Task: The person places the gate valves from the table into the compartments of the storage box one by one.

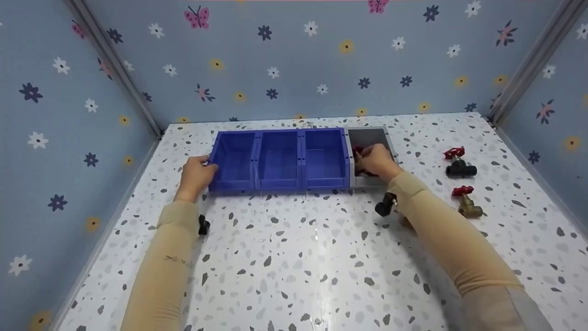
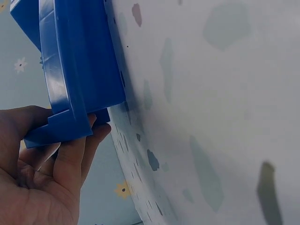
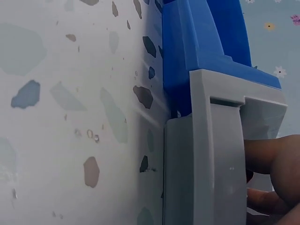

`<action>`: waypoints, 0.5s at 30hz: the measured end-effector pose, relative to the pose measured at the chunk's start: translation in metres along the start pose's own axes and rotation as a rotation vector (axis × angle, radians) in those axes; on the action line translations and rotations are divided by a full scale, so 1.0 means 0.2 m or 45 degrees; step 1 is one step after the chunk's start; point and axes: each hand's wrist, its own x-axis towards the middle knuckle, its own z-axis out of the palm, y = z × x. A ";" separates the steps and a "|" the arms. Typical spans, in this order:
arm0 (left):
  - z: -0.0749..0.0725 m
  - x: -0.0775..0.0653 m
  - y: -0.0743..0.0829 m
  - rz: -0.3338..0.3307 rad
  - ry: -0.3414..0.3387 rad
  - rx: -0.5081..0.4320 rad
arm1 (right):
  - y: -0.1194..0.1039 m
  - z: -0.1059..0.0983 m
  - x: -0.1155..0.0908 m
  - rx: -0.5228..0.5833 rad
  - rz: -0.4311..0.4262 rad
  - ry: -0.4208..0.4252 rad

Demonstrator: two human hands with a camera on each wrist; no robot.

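Observation:
Three blue bins (image 1: 278, 158) and one grey bin (image 1: 369, 180) stand joined in a row. My left hand (image 1: 196, 177) grips the left wall of the leftmost blue bin; in the left wrist view its thumb and fingers (image 2: 70, 159) lie on either side of the blue rim (image 2: 58, 133). At the other end, my right hand (image 1: 380, 161) reaches down into the grey bin and holds a red-handled brass valve (image 1: 358, 157), mostly hidden by the fingers. The right wrist view shows that hand (image 3: 281, 173) behind the grey wall (image 3: 225, 164).
On the speckled white table (image 1: 285, 257), right of the bins, lie a black valve (image 1: 461, 170) and a brass valve (image 1: 469, 209), both with red handles. A flowered back wall (image 1: 294, 59) and side walls enclose the table.

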 end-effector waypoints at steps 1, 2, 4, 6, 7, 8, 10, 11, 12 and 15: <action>0.00 0.00 0.00 0.003 -0.001 0.005 | 0.00 0.00 0.00 0.000 0.000 -0.002; 0.00 0.00 0.00 0.008 0.000 0.006 | -0.01 0.00 0.00 0.004 0.000 -0.003; -0.01 0.00 0.01 0.011 0.004 0.012 | -0.01 -0.01 0.00 0.025 -0.004 -0.014; 0.00 0.00 0.01 0.010 0.009 0.018 | -0.01 -0.01 -0.01 0.041 -0.007 -0.025; 0.00 0.00 0.01 0.008 0.012 0.018 | -0.01 -0.01 -0.01 0.050 -0.007 -0.033; 0.00 0.00 0.01 0.009 0.016 0.021 | -0.01 -0.01 -0.01 0.060 -0.006 -0.038; 0.00 -0.01 0.01 0.004 0.020 0.028 | -0.01 -0.01 -0.01 0.076 -0.006 -0.044; 0.00 -0.01 0.01 0.002 0.020 0.026 | -0.01 -0.01 -0.02 0.082 -0.003 -0.045; 0.00 -0.01 0.01 0.001 0.019 0.022 | -0.01 -0.02 -0.02 0.089 -0.001 -0.046; 0.00 -0.01 0.01 0.006 0.016 0.022 | 0.00 -0.02 -0.02 0.117 0.010 -0.049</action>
